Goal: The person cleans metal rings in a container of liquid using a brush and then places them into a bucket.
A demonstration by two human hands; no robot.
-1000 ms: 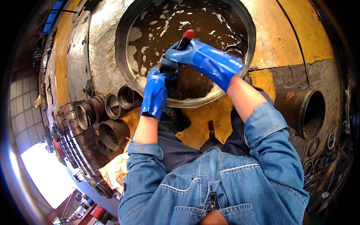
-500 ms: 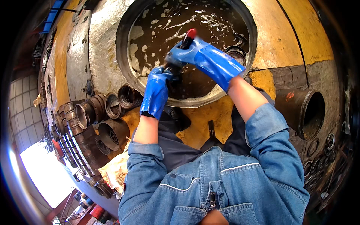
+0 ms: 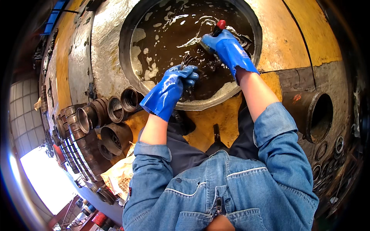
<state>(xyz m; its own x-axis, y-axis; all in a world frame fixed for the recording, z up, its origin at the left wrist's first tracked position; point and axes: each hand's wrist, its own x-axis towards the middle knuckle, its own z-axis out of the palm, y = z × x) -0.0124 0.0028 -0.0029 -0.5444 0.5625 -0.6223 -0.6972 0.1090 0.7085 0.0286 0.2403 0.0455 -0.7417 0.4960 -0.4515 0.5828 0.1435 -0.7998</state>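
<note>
My left hand (image 3: 173, 86), in a blue rubber glove, is closed around a dark metal part with thin curved ridges (image 3: 187, 60) and holds it above the murky liquid at the near side of a round tub (image 3: 126, 50). Gloved the same way, my right hand (image 3: 223, 40) is farther off, over the tub's right half. It grips a black-handled tool with a red end (image 3: 221, 24). The red end sticks up past the thumb, and the tool's lower end is mostly hidden by the glove. The two hands are apart.
Dark metal rings and cylinders (image 3: 131, 99) stand in rows left of the tub. A large hollow pipe (image 3: 322, 117) lies at the right, with several rings (image 3: 339, 147) nearer me. A crumpled tan bag (image 3: 117, 174) is by my left elbow. Yellow-painted metal plates (image 3: 275, 34) surround the tub.
My right hand has moved right and away from the left, carrying the red-ended tool. The left hand has turned and shifted slightly right, so the ridged metal part now shows above its fingers.
</note>
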